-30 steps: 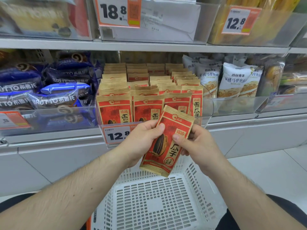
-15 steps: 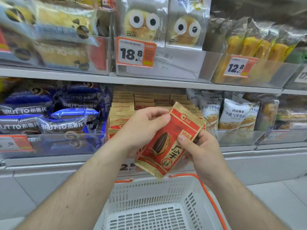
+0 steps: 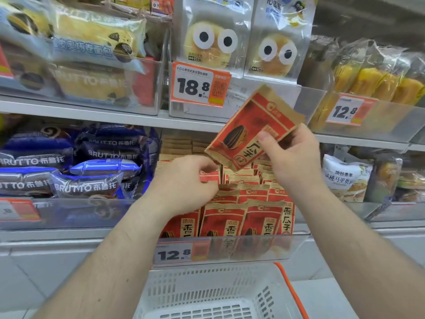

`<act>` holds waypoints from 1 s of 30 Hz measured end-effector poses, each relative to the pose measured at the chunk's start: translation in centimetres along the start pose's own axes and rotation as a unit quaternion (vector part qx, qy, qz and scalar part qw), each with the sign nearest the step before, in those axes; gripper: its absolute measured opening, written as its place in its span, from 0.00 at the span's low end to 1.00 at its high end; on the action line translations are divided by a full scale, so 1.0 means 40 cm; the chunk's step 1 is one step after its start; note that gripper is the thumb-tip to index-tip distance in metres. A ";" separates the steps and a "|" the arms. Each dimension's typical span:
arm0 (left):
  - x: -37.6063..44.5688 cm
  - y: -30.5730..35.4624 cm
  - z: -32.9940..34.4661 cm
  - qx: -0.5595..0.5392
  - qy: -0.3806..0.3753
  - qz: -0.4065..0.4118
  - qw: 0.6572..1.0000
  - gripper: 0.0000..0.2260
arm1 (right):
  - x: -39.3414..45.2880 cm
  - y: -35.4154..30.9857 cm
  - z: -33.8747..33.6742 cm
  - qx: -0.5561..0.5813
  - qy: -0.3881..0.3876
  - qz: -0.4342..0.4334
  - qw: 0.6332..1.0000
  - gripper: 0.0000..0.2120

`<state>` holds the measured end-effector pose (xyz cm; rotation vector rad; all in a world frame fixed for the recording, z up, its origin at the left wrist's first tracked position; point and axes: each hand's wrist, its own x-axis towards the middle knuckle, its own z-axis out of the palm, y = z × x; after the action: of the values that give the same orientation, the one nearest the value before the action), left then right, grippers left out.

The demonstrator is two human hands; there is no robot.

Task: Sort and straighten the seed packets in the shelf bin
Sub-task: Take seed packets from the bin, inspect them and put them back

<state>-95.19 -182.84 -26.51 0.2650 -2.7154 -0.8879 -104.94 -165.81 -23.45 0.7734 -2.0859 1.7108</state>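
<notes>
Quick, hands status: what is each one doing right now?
Left hand: fingers curled down among the packets in the bin; whether it grips one cannot be told.
Right hand: pinching the red seed packet, held tilted above the bin.

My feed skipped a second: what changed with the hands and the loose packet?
The left hand let go of the loose red and tan paper seed packet and dropped onto the packets in the clear plastic shelf bin. The right hand raised the packet, pinching it alone. The binned rows look unchanged.
</notes>
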 end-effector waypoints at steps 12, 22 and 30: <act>0.007 0.001 0.009 0.120 -0.139 0.046 0.982 0.27 | 0.086 0.091 0.069 -0.102 -0.141 0.052 0.983 0.06; 0.001 -0.014 0.007 0.097 -0.167 0.044 0.980 0.19 | 0.137 0.099 0.105 -0.221 -0.335 0.176 0.899 0.05; 0.007 -0.026 0.015 0.090 -0.156 0.062 0.982 0.17 | 0.167 0.090 0.158 -0.368 -0.369 0.094 0.848 0.24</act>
<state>-95.54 -183.41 -27.53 -0.0120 -3.0668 -0.6982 -111.90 -172.81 -23.88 1.0716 -3.0918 0.5162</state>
